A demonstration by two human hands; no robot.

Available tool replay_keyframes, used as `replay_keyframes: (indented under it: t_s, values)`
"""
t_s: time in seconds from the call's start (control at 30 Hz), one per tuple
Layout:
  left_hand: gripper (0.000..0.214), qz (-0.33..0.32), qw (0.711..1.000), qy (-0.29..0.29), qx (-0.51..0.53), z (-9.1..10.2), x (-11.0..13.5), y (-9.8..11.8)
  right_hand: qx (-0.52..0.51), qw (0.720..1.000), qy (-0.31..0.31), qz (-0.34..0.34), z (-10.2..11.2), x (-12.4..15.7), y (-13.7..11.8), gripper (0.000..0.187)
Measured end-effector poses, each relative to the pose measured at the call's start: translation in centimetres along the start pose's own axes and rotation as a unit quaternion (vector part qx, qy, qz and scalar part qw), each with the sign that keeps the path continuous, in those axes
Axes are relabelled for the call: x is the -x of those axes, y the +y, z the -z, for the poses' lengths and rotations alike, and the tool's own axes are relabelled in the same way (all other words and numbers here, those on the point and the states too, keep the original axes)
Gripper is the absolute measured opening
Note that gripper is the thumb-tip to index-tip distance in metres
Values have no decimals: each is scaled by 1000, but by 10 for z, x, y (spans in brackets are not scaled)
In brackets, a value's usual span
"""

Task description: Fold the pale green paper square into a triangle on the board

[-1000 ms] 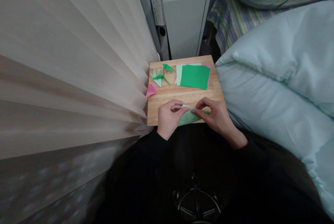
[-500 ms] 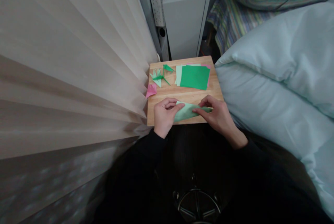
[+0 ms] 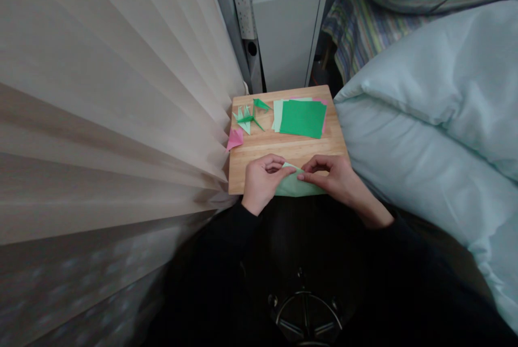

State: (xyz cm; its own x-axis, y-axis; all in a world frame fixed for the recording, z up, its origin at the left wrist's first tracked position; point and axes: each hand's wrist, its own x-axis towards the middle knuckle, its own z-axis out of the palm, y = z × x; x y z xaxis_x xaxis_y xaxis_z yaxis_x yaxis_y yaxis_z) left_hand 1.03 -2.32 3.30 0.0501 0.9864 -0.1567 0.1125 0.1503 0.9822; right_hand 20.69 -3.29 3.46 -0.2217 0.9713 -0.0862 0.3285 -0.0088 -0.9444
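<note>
A pale green sheet of origami paper (image 3: pixel 297 186), folded over, lies at the front edge of the small wooden table (image 3: pixel 279 146). My left hand (image 3: pixel 264 178) pinches its upper left part between thumb and fingers. Along the upper fold, my right hand (image 3: pixel 329 173) is closed on the same paper, thumb and forefinger close together. Beyond my hands rests a stack of square paper with a dark green sheet (image 3: pixel 302 118) on top. Folded green paper cranes (image 3: pixel 245 119) and a pink folded piece (image 3: pixel 235 138) sit at the table's left side.
A pleated curtain (image 3: pixel 121 93) hangs against the table's left edge. On the right, a bed with a pale blue quilt (image 3: pixel 413 104) reaches the table's side. Behind stands a white cabinet (image 3: pixel 285 34). Below is a dark chair base (image 3: pixel 305 314).
The pale green paper has turned and shifted toward the table's front edge. My left hand has moved slightly right, and both hands are now closer together at its upper fold.
</note>
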Motion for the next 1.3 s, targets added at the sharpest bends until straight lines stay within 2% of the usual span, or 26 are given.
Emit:
replay_keyframes:
  t_s: [0.13, 0.4, 0.9, 1.07, 1.2, 1.3]
  values:
    - [25, 0, 1000, 1, -10, -3, 2, 0, 45, 999, 7, 16, -4, 1, 1, 19]
    - [22, 1, 1000, -9, 16, -5, 1, -5, 31, 999, 9, 18, -11, 1, -2, 22]
    - [22, 8, 1000, -17, 13, -5, 1, -8, 74, 997, 22, 9, -11, 0, -3, 22]
    - [17, 3, 1000, -12, 6, -5, -3, -16, 103, 995, 14, 3, -9, -4, 12, 20]
    - [13, 10, 999, -20, -49, -3, -23, -33, 94, 995, 8, -29, -4, -23, 36, 20]
    - [12, 5, 992, -13, -129, -2, -45, -50, 212, 977, -21, -22, 0, -50, 50, 26]
